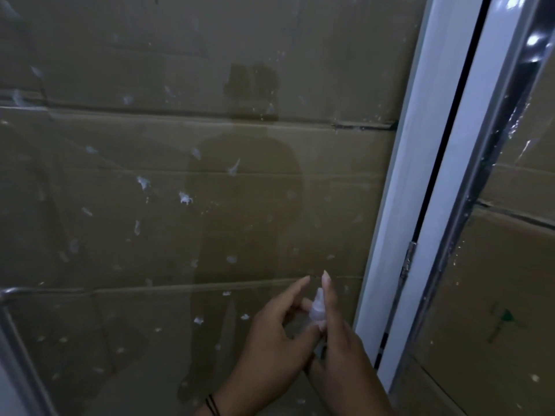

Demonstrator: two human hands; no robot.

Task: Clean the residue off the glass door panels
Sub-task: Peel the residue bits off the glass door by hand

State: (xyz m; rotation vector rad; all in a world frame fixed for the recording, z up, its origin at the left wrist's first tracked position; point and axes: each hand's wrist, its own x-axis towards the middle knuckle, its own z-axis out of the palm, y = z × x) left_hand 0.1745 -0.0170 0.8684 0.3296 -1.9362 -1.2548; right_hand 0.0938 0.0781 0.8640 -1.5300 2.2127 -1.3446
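Observation:
The glass door panel [210,175] fills most of the view and is dotted with several white residue flecks, such as one fleck [185,198] near the middle. Low and right of centre, both hands meet in front of the glass. A small translucent white wad of residue [318,307] sits between them. My right hand [339,346] pinches it, index finger pointing up. My left hand [270,334] holds it from the left with the thumb tip, index finger stretched towards the glass. Neither hand presses on the pane.
A white door frame [399,205] with a metal hinge [407,259] runs down the right, and a second glass panel [510,235] lies beyond it. Cardboard boxes show behind the glass. A metal handle bar [12,295] sits at the left edge. A person's dark reflection stands in the pane.

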